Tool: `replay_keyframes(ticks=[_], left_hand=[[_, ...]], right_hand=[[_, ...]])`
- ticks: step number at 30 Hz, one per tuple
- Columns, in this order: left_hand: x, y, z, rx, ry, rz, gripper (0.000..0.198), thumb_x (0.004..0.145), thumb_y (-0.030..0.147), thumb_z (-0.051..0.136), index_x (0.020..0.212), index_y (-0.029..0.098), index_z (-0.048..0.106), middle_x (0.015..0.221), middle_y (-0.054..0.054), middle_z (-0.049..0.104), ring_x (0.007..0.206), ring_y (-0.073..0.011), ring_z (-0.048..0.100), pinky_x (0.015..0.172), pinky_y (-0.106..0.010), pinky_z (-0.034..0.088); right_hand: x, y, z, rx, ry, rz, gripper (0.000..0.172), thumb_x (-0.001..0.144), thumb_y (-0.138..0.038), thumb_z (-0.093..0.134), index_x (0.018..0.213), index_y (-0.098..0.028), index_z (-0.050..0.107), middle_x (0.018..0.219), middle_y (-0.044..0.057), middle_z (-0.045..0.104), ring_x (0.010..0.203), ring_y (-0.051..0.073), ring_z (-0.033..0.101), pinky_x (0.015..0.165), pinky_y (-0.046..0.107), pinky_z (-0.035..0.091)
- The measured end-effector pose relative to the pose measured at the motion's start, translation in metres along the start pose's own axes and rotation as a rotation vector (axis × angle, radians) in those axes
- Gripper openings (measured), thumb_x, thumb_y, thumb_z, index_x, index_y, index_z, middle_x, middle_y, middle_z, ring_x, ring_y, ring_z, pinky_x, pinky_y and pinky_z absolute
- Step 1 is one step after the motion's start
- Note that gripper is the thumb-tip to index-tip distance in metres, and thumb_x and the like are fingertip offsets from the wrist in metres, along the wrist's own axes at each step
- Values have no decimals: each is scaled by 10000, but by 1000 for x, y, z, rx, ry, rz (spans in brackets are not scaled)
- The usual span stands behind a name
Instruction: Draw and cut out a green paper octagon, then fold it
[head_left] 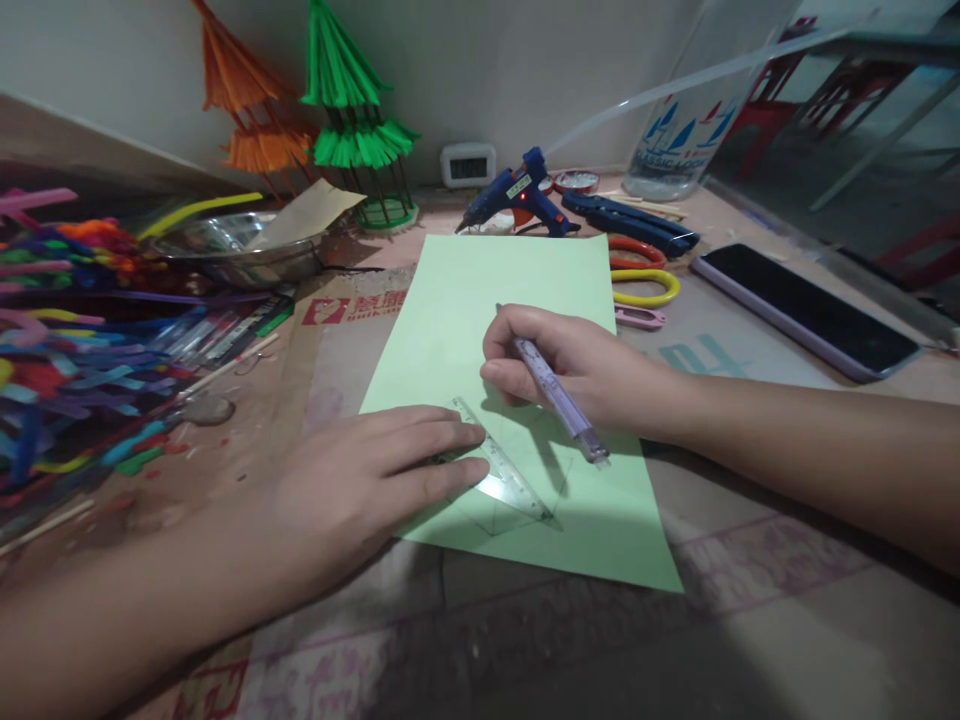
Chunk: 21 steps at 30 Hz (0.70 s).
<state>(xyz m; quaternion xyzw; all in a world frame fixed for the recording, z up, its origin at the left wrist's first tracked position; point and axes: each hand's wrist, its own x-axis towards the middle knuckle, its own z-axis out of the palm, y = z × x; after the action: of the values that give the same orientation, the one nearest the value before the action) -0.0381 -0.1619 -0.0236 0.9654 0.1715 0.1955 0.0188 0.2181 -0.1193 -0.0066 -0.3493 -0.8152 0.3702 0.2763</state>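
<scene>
Near desk (750, 620) front edge: left hand (360, 480) flat, pinning ruler (510, 485) on paper (510, 270); right hand (577, 370) clamped on pen (562, 405), beside ruler's slanted edge.

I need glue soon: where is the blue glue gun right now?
In the head view the blue glue gun stands at the far side, just beyond the green paper's top right corner, left of the scissors.

Plastic bottle (679, 130): blue print, only "ASSIC" legible. Cardboard (352, 305): red characters, blurred. Glue gun (525, 195) label too small to read.
</scene>
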Motion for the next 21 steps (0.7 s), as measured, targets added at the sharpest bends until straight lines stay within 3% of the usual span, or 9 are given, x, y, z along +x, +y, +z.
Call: replay_keyframes(ticks=[21], left_hand=[[0,1,0,-23,-9,-9,337,1058,119,425,1267,173,683,1278,-132,738,1170,-239,708,985,-365,597]], right_hand=[[0,0,0,-22,-19,4,177,966,-337,586,874,-197,529,743,-29,569,680,130,494,638,268,336]])
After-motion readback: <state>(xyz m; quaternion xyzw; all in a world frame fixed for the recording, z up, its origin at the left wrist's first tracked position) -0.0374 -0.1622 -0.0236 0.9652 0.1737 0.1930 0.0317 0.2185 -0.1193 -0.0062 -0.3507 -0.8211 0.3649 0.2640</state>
